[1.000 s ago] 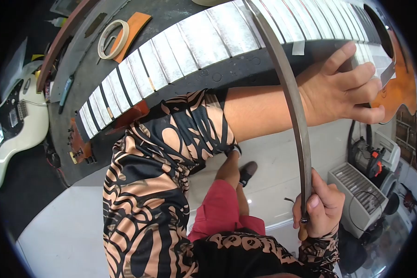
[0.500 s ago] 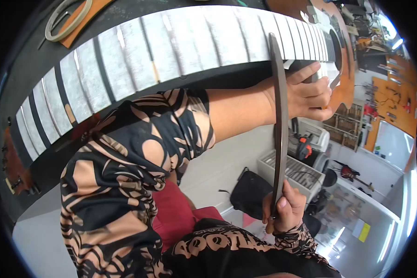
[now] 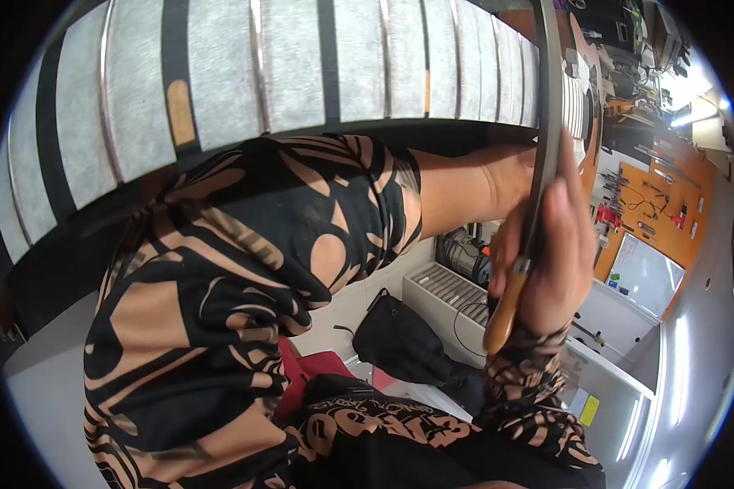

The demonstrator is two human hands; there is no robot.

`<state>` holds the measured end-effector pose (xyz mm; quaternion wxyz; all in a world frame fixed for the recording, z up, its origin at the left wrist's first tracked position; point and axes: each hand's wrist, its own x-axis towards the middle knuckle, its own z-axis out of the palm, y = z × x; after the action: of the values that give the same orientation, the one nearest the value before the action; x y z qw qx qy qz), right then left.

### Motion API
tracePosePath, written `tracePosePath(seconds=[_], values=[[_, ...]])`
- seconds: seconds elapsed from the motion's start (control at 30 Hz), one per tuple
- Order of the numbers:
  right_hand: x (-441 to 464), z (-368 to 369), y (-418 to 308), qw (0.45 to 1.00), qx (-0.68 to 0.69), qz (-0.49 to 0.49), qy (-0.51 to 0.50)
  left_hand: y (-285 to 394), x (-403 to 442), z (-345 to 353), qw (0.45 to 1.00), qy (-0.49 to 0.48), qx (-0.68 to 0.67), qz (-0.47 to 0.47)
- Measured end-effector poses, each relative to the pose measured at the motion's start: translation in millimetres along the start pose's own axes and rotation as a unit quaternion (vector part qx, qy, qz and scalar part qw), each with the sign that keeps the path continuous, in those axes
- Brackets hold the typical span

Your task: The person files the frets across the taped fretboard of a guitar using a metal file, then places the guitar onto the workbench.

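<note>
A guitar neck with pale masking tape [image 3: 290, 69] between its metal frets runs across the top of the view. My right hand [image 3: 566, 253] holds a long file [image 3: 546, 106] by its wooden handle [image 3: 507, 310], fingers stretched up along the steel. The file points away from me and overlaps the neck near the guitar body [image 3: 593, 155]; whether it touches a fret I cannot tell. My left hand [image 3: 520, 175] reaches under the neck's near edge toward the body end. The file and my right hand hide its fingers.
A black bag [image 3: 404, 334] lies below, beside a white slotted box [image 3: 448, 297] and a vacuum-like machine [image 3: 467, 254]. An orange tool board [image 3: 652, 204] and a small whiteboard [image 3: 646, 267] are on the right. Fluorescent lights glare there.
My right hand has risen with the file, closer to the neck and my left hand. The view has shifted, so the neck looks nearer. My left fingers, visible before, are now covered.
</note>
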<state>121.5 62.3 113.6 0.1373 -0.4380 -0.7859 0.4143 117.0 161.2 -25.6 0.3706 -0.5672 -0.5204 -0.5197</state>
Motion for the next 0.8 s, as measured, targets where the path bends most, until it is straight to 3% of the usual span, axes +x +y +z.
tracePosePath(seconds=[0.13, 0.27, 0.43, 0.5, 0.63, 0.73, 0.8], values=[[-88.0, -35.1, 34.3, 0.995, 0.042, 0.067, -0.066, 1.1, 0.3, 1.1, 1.0, -0.003, 0.007, -0.002], [-134.5, -38.4, 52.4, 0.998, 0.048, 0.032, -0.03, 2.6, 0.3, 3.6, 1.0, 0.005, 0.025, 0.0], [-18.5, 1.1, -2.6, 0.999, -0.016, 0.029, 0.009, 13.0, -3.2, 22.9, 0.997, 0.052, 0.039, -0.029], [17.1, 17.8, -14.5, 0.999, 0.006, 0.023, 0.036, 15.6, -4.2, 23.0, 0.999, 0.024, 0.003, -0.02], [-43.4, -17.5, 10.5, 0.999, 0.003, 0.034, -0.033, 10.0, 2.0, 11.6, 0.999, -0.01, -0.044, -0.013], [-122.4, -28.1, 40.4, 0.999, -0.014, 0.046, -0.015, -1.2, 2.7, -2.4, 0.999, 0.041, -0.001, 0.002], [-134.0, -27.5, 43.3, 0.997, -0.04, 0.059, 0.004, 0.9, 2.3, -1.9, 1.0, 0.015, 0.012, 0.005]])
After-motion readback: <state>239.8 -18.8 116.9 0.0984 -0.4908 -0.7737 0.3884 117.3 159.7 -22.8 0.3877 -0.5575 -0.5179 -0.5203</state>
